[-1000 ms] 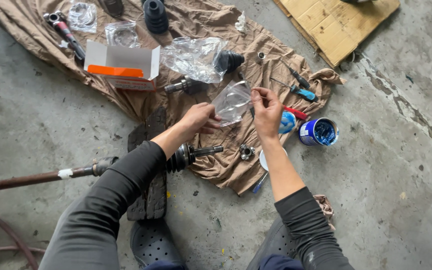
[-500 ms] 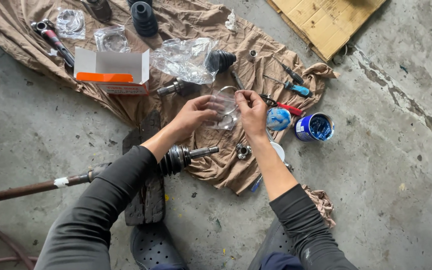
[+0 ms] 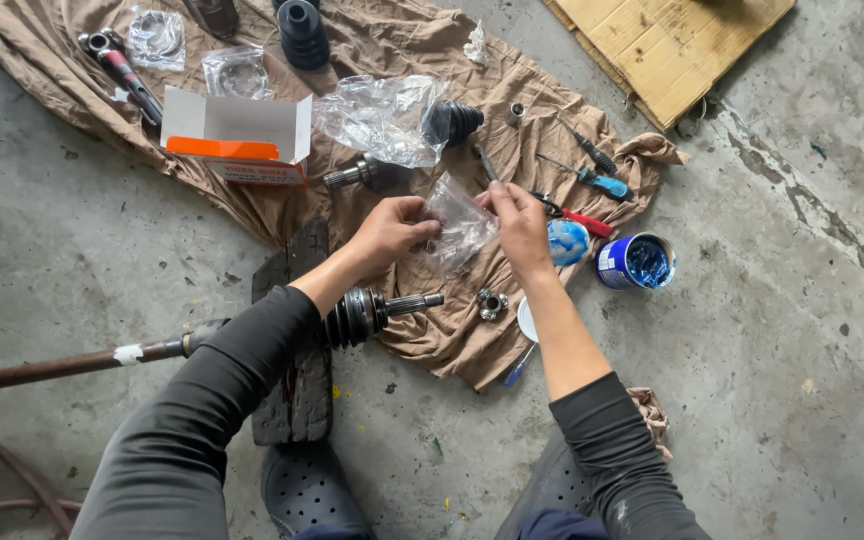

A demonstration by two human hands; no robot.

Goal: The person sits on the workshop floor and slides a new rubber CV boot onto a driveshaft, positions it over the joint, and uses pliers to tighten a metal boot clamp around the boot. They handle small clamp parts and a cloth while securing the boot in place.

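Above a brown cloth (image 3: 422, 330) spread on the concrete floor (image 3: 782, 400), the left hand (image 3: 389, 232) and the right hand (image 3: 520, 222) hold a small clear plastic bag (image 3: 459, 222) between them; the left hand's fingers are pinched together on the bag's left edge, and the right hand's fingertips are closed on its upper right corner, so the bag hangs crumpled between the two hands, lifted off the cloth; what is inside it is too small to tell; just below the left wrist lies a drive shaft (image 3: 82, 362) with a ribbed black rubber boot (image 3: 352, 318) and a bare splined end (image 3: 414, 302) that rests on the cloth; a small metal joint piece (image 3: 492, 303) sits on the cloth just beside that end; to the right of the right hand stand a blue tin lid (image 3: 568, 242) and an open tin of blue grease (image 3: 638, 263), the tin at the cloth's edge; red-handled pliers (image 3: 577, 216) and a blue-handled screwdriver (image 3: 597, 182) lie near them; farther up the cloth are a larger crumpled plastic bag (image 3: 377, 118), a black boot (image 3: 457, 120) touching it, and an open white and orange cardboard box (image 3: 235, 135); a dark worn plank (image 3: 297, 340) lies under the left forearm.
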